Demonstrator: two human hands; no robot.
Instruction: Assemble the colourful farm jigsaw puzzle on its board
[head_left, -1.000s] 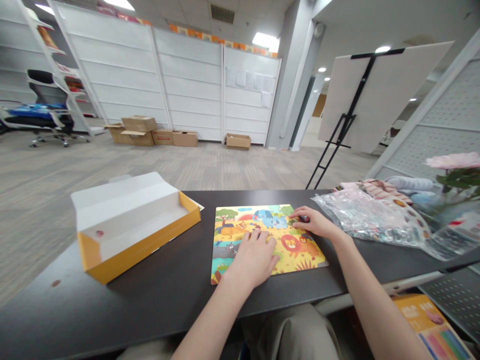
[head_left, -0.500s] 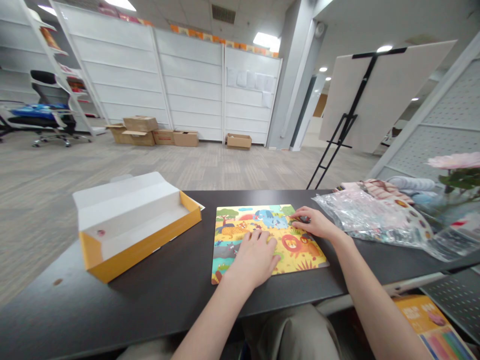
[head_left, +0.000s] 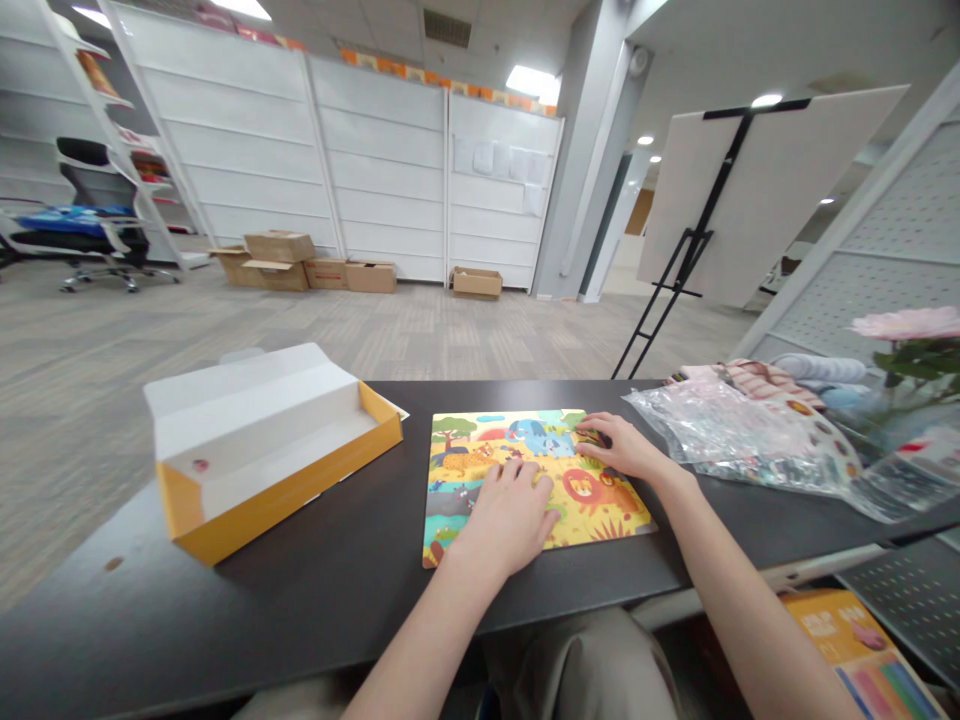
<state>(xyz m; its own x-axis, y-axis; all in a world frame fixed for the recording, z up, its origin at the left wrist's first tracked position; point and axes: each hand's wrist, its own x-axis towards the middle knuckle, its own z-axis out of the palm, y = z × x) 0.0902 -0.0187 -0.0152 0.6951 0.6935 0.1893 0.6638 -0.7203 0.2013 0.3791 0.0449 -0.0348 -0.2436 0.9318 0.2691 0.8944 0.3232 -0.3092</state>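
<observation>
A colourful animal puzzle board [head_left: 600, 500] lies flat on the black table [head_left: 300, 600], showing lions, elephants and a leopard. My left hand [head_left: 514, 510] rests palm down on its middle, fingers spread, holding nothing. At the board's upper right corner, my right hand [head_left: 619, 447] has its thumb and fingers bent around a small part of the board's surface; whether a piece is between the fingertips is too small to tell. An open yellow box [head_left: 300, 490] with a white inside and a raised lid stands to the left of the board.
Clear plastic bags [head_left: 750, 430] and folded cloths [head_left: 821, 368] lie at the table's right, beside a pink flower [head_left: 911, 323]. An orange package [head_left: 855, 640] is low at the right. Beyond the table stand an easel [head_left: 697, 220] and cardboard boxes [head_left: 277, 265].
My right hand has shifted slightly left along the board's upper right corner. My left hand stays in place on the board.
</observation>
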